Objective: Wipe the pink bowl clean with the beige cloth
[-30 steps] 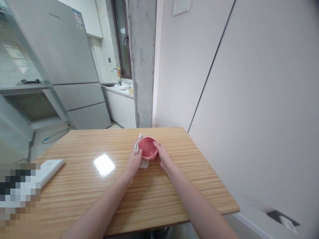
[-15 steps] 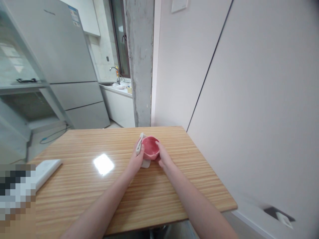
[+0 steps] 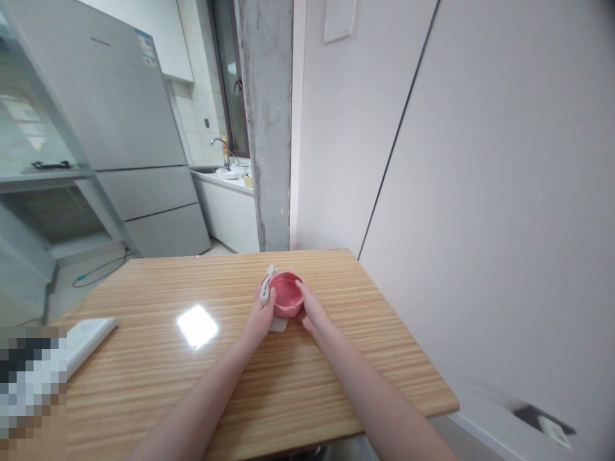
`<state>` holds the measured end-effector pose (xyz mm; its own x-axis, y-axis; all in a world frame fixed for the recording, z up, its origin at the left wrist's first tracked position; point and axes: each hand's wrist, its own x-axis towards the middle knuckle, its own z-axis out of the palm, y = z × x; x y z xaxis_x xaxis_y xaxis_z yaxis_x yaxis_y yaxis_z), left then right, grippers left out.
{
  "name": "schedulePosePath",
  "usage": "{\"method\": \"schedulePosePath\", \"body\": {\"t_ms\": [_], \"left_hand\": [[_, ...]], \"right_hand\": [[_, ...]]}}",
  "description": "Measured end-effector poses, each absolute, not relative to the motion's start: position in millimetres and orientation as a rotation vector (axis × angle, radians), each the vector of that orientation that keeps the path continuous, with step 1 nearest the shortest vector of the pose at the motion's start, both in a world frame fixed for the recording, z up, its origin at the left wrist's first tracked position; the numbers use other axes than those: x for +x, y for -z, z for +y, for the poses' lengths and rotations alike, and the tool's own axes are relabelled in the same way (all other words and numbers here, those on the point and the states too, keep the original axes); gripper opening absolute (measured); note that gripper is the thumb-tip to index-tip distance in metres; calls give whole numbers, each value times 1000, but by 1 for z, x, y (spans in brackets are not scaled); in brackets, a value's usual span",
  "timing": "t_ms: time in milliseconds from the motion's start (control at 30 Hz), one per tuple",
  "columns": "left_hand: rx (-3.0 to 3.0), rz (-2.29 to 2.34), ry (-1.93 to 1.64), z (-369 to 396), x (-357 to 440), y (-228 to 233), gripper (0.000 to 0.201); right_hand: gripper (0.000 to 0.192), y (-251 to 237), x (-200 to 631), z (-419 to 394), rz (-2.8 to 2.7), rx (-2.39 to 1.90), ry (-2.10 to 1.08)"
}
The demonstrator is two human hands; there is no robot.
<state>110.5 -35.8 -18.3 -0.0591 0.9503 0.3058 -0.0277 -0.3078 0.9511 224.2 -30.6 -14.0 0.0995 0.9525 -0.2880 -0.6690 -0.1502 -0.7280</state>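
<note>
A pink bowl (image 3: 287, 296) with a wavy rim is held between both hands just above the table, its opening tilted towards me. My left hand (image 3: 263, 312) grips its left side, with a folded white cloth (image 3: 264, 291) between the fingers and the bowl. A corner of that cloth hangs out under the bowl. On the other side, my right hand (image 3: 310, 308) clasps the bowl, thumb over the rim and fingers below. The fingers beneath the bowl are partly hidden.
The wood-grain table (image 3: 384, 371) spreads below my arms. On its left lies a white flat object (image 3: 89, 339), partly blurred out. Beyond stand a grey fridge (image 3: 134, 102), a sink counter with a faucet (image 3: 225, 150) and a bare concrete pillar (image 3: 269, 128). A white wall (image 3: 480, 192) borders the right.
The whole view has shifted slightly, so the table and hands sit a little lower in it. Both hands keep their hold on the bowl, the cloth still at its left side.
</note>
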Motion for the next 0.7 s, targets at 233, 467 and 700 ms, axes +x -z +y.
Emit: {"method": "schedulePosePath", "body": {"t_ms": [233,467,700], "left_hand": [[1454,1083,-1535,-45,119,18,55],[1411,1072,-1577,-43,115,16,51],[1411,1062,-1466,-32,94,2,33]], "right_hand": [[30,13,222,-31,-364,-809,-1417],[40,8,223,-33,-445,-879,-1429],[41,4,240,-33,-815,-989,-1536]]}}
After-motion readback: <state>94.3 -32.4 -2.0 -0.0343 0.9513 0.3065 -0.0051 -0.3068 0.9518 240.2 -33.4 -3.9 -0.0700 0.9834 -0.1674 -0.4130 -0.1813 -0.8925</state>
